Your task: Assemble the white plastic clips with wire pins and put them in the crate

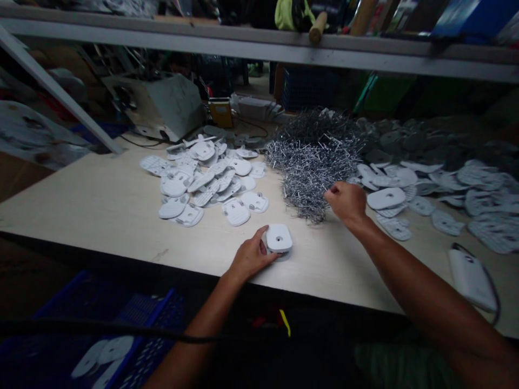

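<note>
My left hand (253,255) grips a white rounded-square plastic piece (279,236) with a small hole in its middle, close to the table's front edge. Its thumb and fingers close round the left side of the piece. At the right edge of a heap of thin metal pins (312,173), my right hand (346,202) is closed with its fingertips together. Whatever may be between those fingertips is too small to see. Flat white plastic parts (217,173) lie piled to the left of the pins, and more white plastic parts (389,198) spread out on the right.
The pale tabletop (101,200) has a white power bank (472,278) with a cable at its right. A shelf beam (259,46) crosses above the table. A machine (162,105) stands behind at left. Below sits a blue crate (154,319) holding white parts.
</note>
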Demonstrator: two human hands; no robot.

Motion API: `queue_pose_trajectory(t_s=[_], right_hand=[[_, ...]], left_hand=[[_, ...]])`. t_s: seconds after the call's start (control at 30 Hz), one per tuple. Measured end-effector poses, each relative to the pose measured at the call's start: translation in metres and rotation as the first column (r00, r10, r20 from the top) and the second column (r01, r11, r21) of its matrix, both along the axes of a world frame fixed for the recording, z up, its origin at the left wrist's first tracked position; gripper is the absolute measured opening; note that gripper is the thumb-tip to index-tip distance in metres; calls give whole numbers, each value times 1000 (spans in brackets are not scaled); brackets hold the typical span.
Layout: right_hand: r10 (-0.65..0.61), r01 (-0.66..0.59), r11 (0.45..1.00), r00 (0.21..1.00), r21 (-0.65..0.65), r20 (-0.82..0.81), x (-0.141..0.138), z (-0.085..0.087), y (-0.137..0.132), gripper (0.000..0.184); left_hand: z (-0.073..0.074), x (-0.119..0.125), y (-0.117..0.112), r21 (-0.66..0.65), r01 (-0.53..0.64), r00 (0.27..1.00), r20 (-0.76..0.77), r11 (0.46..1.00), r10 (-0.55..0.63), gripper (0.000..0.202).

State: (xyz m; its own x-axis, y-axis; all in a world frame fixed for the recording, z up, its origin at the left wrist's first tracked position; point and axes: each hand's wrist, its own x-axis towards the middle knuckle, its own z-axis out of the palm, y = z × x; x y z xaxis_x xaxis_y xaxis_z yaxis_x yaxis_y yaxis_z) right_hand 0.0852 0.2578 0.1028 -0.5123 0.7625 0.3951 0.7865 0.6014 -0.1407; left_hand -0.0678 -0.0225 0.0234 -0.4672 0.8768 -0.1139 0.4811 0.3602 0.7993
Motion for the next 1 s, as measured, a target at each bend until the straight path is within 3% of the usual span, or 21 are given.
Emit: queue_pose_trajectory(t_s=[0.1,0.17,0.27,0.37,0.47,0.6,0.67,0.73,0.8,0.87,1.0], right_hand=[[72,-72,996,997,-45,3,-3,10,8,13],[50,-70,986,990,-153,-135,-2,17,17,10],[2,-126,929,942,-349,-337,6,24,30,12],[-78,-164,902,849,-400,-523,22,28,28,18],[-32,-258,890,786,-375,-617,41,25,-2,23],[216,-499,785,776,-367,-593,59,10,-72,24],[362,-600,735,742,-316,-565,64,3,-105,18],[493,-702,648,682,-296,-540,69,-1,-130,17],[579,-778,535,622,-329,-527,74,-7,-147,22],[620,-803,455,596,-385,-510,78,-14,-156,25],[595,-772,435,632,-463,-496,83,-32,-168,26]], left_hand=[[-4,-2,-8,42,-38,994,103,998,33,97],[-9,-3,-15,93,-71,974,220,993,49,93],[-15,-4,-25,164,-116,927,372,980,48,84],[-14,-5,-33,179,-169,873,484,969,62,84],[0,-5,-40,148,-239,821,558,960,119,78],[30,4,-45,118,-332,770,607,936,196,48],[43,14,-45,107,-277,729,671,955,136,43],[49,27,-44,105,-163,693,720,981,38,46],[49,41,-43,107,-91,668,744,990,-19,48],[44,52,-43,101,-116,666,746,988,2,45],[29,65,-46,57,-204,678,728,977,100,41]])
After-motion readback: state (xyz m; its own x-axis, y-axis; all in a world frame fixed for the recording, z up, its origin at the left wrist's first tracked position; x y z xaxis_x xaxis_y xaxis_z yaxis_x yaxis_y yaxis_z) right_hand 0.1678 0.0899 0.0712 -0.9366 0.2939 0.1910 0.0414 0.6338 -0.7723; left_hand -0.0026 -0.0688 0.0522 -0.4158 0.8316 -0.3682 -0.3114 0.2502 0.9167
